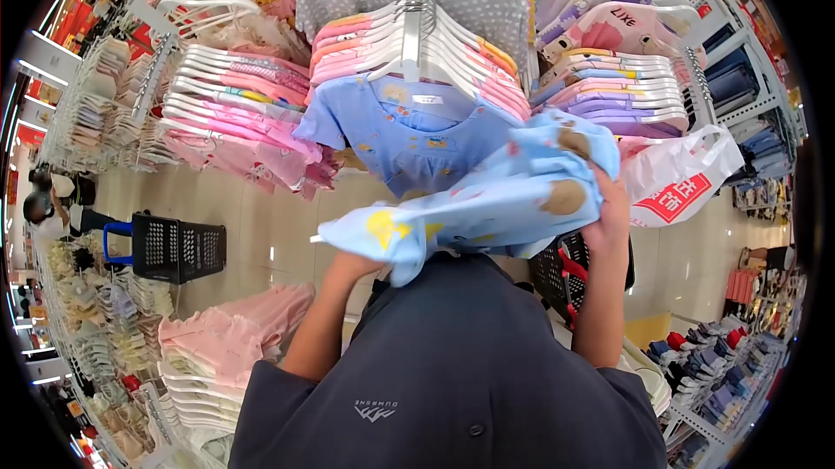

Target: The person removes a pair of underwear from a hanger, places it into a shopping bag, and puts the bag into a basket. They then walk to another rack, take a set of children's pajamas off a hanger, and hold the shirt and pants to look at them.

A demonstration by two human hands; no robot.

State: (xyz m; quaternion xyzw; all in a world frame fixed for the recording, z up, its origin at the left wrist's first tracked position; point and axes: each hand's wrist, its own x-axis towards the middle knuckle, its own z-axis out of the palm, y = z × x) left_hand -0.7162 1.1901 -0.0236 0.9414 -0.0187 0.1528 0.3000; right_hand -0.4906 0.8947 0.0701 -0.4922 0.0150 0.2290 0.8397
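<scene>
Stretched between my hands in front of my body is a light blue printed children's garment (496, 208), with brown bear-like shapes and yellow patches, partly smeared by motion. My left hand (357, 267) grips its lower left end, the fingers mostly hidden under the cloth. A white tip, like a hanger end, pokes out beside that end. At the other side my right hand (611, 208) is closed on the garment's right edge. Just beyond it a blue short-sleeved dress (409, 134) hangs at the front of the rack, on a white hanger.
Racks of pink clothes (235, 112) and purple clothes (626, 108) flank the middle rail. A white plastic bag (683, 175) hangs at right. One black basket (178, 250) stands on the left floor; another basket (548, 273) is by my right arm. A person (61, 208) is at far left.
</scene>
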